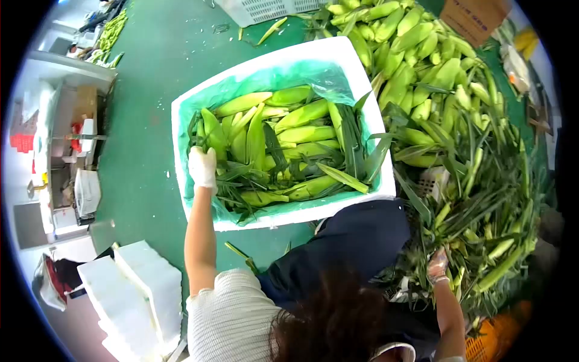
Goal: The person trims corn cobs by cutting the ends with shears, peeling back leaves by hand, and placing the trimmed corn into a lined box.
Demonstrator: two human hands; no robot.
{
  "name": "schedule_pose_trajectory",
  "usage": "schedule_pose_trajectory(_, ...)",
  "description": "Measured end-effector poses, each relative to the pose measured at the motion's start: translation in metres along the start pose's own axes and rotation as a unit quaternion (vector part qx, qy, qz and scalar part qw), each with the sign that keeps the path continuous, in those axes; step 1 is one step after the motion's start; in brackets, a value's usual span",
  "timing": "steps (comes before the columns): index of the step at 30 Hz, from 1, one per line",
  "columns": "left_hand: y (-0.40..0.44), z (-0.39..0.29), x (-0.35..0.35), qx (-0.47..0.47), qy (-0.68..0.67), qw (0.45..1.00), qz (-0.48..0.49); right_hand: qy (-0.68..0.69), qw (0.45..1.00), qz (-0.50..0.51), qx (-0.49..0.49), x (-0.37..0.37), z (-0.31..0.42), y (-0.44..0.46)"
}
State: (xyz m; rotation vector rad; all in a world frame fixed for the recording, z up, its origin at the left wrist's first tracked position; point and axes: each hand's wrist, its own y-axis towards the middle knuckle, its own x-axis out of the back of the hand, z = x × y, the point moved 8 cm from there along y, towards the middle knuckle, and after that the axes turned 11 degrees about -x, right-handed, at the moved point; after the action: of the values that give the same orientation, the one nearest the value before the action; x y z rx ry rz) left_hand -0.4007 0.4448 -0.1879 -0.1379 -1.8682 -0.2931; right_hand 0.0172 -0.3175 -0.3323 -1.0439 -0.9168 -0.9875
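A white foam box (283,51) lined with a green plastic bag (301,75) holds several green ears of corn (306,134) in their husks, with long loose leaves among them. My left hand (202,168), in a white glove, is inside the box's left edge, its fingers closed at the end of an ear of corn (212,134). Far to the right, my right hand (438,265) in a thin clear glove reaches into a heap of husk leaves (476,205). Its fingers look curled, partly hidden by leaves; what they hold is not clear.
A big pile of corn (416,66) lies right of the box. White foam boxes (136,295) stand at lower left, a white crate (265,9) at the top. A brown carton (473,21) and an orange basket (497,338) are at the right. Shelving (78,133) lines the left side.
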Motion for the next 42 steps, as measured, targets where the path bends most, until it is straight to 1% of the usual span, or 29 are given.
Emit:
schedule_pose_trajectory(1, 0.012, 0.007, -0.005, 0.042, 0.053, 0.997, 0.024, -0.069, 0.997, 0.035, 0.015, 0.012, 0.031, -0.004)
schedule_pose_trajectory(2, 0.018, 0.009, -0.025, 0.080, 0.089, 0.979, 0.167, -0.135, 0.988, 0.068, 0.035, 0.028, 0.068, -0.010)
schedule_pose_trajectory(3, 0.019, -0.002, -0.027, 0.046, 0.105, 0.978, 0.175, -0.247, 0.957, 0.010, 0.150, 0.043, 0.098, -0.022)
schedule_pose_trajectory(5, 0.016, 0.002, -0.043, -0.008, 0.144, 0.963, 0.227, -0.175, 0.979, 0.002, 0.102, 0.089, 0.126, -0.047)
schedule_pose_trajectory(6, 0.005, -0.018, -0.032, -0.036, 0.081, 0.969, 0.230, -0.138, 0.987, -0.004, 0.079, 0.111, 0.141, -0.057)
schedule_pose_trajectory(7, 0.002, -0.027, -0.036, -0.062, 0.078, 0.962, 0.254, -0.220, 0.970, -0.008, 0.099, 0.089, 0.089, -0.054)
schedule_pose_trajectory(8, -0.012, -0.053, -0.021, -0.081, -0.025, 0.959, 0.270, -0.202, 0.978, 0.040, 0.028, 0.166, 0.178, -0.075)
schedule_pose_trajectory(9, -0.024, -0.047, -0.027, 0.004, -0.230, 0.927, 0.295, -0.199, 0.977, 0.081, 0.007, 0.198, 0.194, -0.070)
schedule_pose_trajectory(10, -0.037, -0.042, -0.030, 0.110, -0.411, 0.855, 0.297, -0.204, 0.978, 0.034, 0.015, 0.218, 0.184, -0.070)
schedule_pose_trajectory(11, -0.035, -0.023, -0.024, 0.065, -0.479, 0.837, 0.258, -0.176, 0.984, -0.018, 0.039, 0.248, 0.189, -0.070)
schedule_pose_trajectory(13, -0.040, -0.021, -0.002, 0.154, -0.488, 0.824, 0.243, -0.145, 0.987, -0.065, 0.009, 0.299, 0.196, -0.054)
schedule_pose_trajectory(15, -0.036, -0.009, 0.013, 0.163, -0.532, 0.798, 0.231, -0.115, 0.979, -0.165, -0.012, 0.336, 0.171, -0.013)
schedule_pose_trajectory(17, -0.018, -0.002, 0.030, 0.128, -0.532, 0.807, 0.224, -0.129, 0.963, -0.213, -0.102, 0.355, 0.144, 0.043)
schedule_pose_trajectory(18, -0.022, -0.018, 0.054, 0.123, -0.504, 0.820, 0.241, -0.144, 0.946, -0.189, -0.220, 0.359, 0.121, 0.075)
schedule_pose_trajectory(19, -0.024, -0.030, 0.066, 0.117, -0.475, 0.834, 0.257, -0.164, 0.934, -0.226, -0.221, 0.359, 0.098, 0.096)
schedule_pose_trajectory(20, -0.002, -0.033, 0.076, -0.116, -0.322, 0.915, 0.214, -0.111, 0.940, -0.194, -0.257, 0.349, 0.066, 0.112)
schedule_pose_trajectory(21, -0.030, -0.109, 0.139, -0.224, -0.245, 0.937, 0.113, -0.057, 0.941, -0.162, -0.291, 0.336, 0.041, 0.125)
schedule_pose_trajectory(23, -0.042, -0.160, 0.170, -0.280, -0.281, 0.916, 0.060, 0.012, 0.956, -0.173, -0.236, 0.287, 0.020, 0.139)
schedule_pose_trajectory(24, -0.064, -0.208, 0.185, -0.090, -0.445, 0.890, 0.049, 0.074, 0.965, -0.177, -0.178, 0.263, 0.020, 0.134)
schedule_pose_trajectory(25, -0.061, -0.228, 0.183, -0.120, -0.498, 0.857, 0.058, 0.131, 0.968, -0.179, -0.117, 0.244, 0.017, 0.125)
schedule_pose_trajectory(27, -0.048, -0.280, 0.164, -0.355, -0.492, 0.792, 0.069, 0.052, 0.986, -0.160, -0.020, 0.252, 0.072, 0.069)
schedule_pose_trajectory(29, -0.066, -0.339, 0.155, -0.358, -0.504, 0.783, 0.070, 0.023, 0.996, -0.064, 0.051, 0.238, 0.101, 0.029)
schedule_pose_trajectory(31, -0.089, -0.396, 0.137, -0.309, -0.648, 0.671, 0.185, -0.020, 0.995, 0.093, 0.034, 0.209, 0.117, -0.005)
schedule_pose_trajectory(33, -0.122, -0.455, 0.127, -0.278, -0.729, 0.553, 0.291, -0.043, 0.989, 0.116, 0.078, 0.191, 0.128, -0.028)
schedule_pose_trajectory(35, -0.156, -0.490, 0.112, -0.271, -0.723, 0.517, 0.371, -0.017, 0.983, 0.027, 0.182, 0.181, 0.134, -0.036)
schedule_pose_trajectory(37, -0.216, -0.539, 0.122, -0.322, -0.703, 0.478, 0.417, 0.047, 0.978, 0.087, 0.183, 0.141, 0.121, -0.015)
schedule_pose_trajectory(39, -0.260, -0.571, 0.121, -0.302, -0.698, 0.481, 0.436, 0.038, 0.963, 0.002, 0.266, 0.089, 0.105, 0.021)
schedule_pose_trajectory(41, -0.294, -0.604, 0.111, -0.279, -0.690, 0.450, 0.493, 0.026, 0.967, -0.044, 0.251, 0.085, 0.100, 0.023)
schedule_pose_trajectory(42, -0.307, -0.614, 0.107, -0.285, -0.684, 0.438, 0.509, 0.022, 0.976, 0.010, 0.215, 0.099, 0.103, 0.019)
